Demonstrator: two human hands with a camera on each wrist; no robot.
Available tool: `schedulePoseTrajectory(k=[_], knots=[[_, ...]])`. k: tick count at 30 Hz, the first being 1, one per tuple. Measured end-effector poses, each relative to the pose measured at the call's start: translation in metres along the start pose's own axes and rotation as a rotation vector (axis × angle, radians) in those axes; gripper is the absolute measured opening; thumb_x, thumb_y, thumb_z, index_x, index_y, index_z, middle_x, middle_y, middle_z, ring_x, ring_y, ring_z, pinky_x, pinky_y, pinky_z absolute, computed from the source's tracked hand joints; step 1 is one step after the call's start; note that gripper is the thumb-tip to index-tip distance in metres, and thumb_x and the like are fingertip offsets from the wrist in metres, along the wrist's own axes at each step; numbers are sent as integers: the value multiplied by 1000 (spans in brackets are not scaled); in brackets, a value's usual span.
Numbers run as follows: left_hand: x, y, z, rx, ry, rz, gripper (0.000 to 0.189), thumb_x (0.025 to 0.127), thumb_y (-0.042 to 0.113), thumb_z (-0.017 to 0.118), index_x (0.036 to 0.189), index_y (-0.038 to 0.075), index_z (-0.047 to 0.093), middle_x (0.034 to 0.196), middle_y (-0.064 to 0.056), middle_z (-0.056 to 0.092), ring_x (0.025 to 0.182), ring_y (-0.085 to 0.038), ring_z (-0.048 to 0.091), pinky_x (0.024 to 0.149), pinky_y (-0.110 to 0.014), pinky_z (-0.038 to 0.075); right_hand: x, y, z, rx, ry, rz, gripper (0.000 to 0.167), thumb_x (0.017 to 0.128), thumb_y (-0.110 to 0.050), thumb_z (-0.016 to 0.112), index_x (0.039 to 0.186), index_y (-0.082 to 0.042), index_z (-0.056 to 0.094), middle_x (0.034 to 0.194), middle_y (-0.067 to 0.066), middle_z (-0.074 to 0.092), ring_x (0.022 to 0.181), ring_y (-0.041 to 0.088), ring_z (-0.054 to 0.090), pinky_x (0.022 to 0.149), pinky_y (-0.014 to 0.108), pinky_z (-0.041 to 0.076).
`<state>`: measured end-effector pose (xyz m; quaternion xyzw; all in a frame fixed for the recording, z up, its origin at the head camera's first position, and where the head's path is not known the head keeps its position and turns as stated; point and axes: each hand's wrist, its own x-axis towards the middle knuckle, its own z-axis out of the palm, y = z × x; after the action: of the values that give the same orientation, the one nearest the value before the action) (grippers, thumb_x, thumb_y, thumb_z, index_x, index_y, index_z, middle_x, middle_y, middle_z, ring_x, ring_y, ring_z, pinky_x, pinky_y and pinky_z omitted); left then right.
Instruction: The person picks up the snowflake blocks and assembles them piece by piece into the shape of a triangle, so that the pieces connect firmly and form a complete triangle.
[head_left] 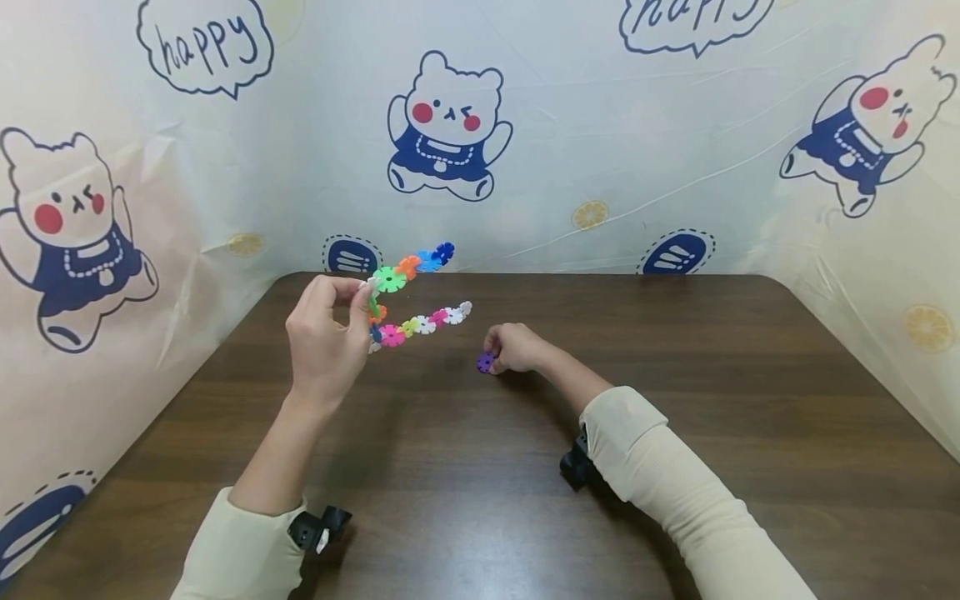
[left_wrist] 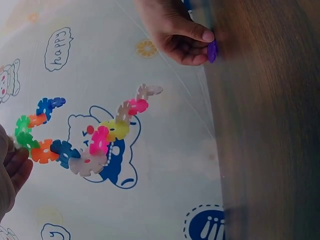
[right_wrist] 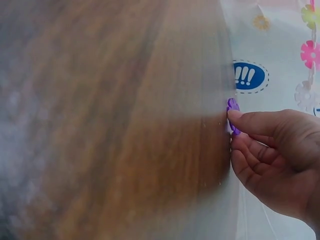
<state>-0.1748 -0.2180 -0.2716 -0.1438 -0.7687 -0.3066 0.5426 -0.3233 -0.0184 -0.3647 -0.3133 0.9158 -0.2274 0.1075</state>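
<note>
My left hand (head_left: pixel 328 337) pinches a chain of notched plastic snowflake discs (head_left: pixel 390 280) and holds it up above the table. The discs are slotted edge to edge in blue, orange, green, white, pink and yellow, and the chain bends into a U whose two ends point right in the head view. Lower and to the right, my right hand (head_left: pixel 516 347) pinches a single purple snowflake disc (head_left: pixel 485 362) between thumb and fingers. In the right wrist view this purple disc (right_wrist: pixel 233 116) stands on edge at the fingertips, apart from the chain.
A dark brown wooden table (head_left: pixel 465 467) spreads under both arms. Behind it hangs a pale curtain (head_left: pixel 555 125) printed with cartoon bears, orange slices and lettering. Black wrist cameras (head_left: pixel 576 462) sit at both cuffs.
</note>
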Motion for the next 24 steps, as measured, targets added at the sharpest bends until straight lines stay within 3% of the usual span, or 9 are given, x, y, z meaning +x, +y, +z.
schedulePoseTrajectory(k=[11, 16, 24], knots=[[0, -1, -1, 12, -18, 5, 12, 81, -3, 67, 84, -10, 57, 77, -19, 59, 71, -28, 56, 67, -16, 39, -3, 2, 1, 120, 72, 16, 17, 73, 1, 73, 83, -7, 62, 70, -1, 60, 64, 13, 55, 61, 23, 44], [0, -1, -1, 13, -18, 8, 13, 82, -2, 67, 85, -9, 57, 78, -19, 59, 71, -28, 56, 67, -17, 40, -4, 3, 2, 280, 65, 39, 14, 76, 9, 67, 81, -3, 61, 68, 4, 59, 58, 13, 58, 54, 22, 49], [-1, -2, 0, 9, -17, 9, 13, 81, -3, 67, 84, -10, 56, 76, -19, 58, 70, -28, 56, 66, -18, 40, -12, 2, -4, 523, 81, 10, 12, 77, 12, 62, 84, 3, 60, 73, 11, 61, 62, 18, 62, 61, 31, 55]])
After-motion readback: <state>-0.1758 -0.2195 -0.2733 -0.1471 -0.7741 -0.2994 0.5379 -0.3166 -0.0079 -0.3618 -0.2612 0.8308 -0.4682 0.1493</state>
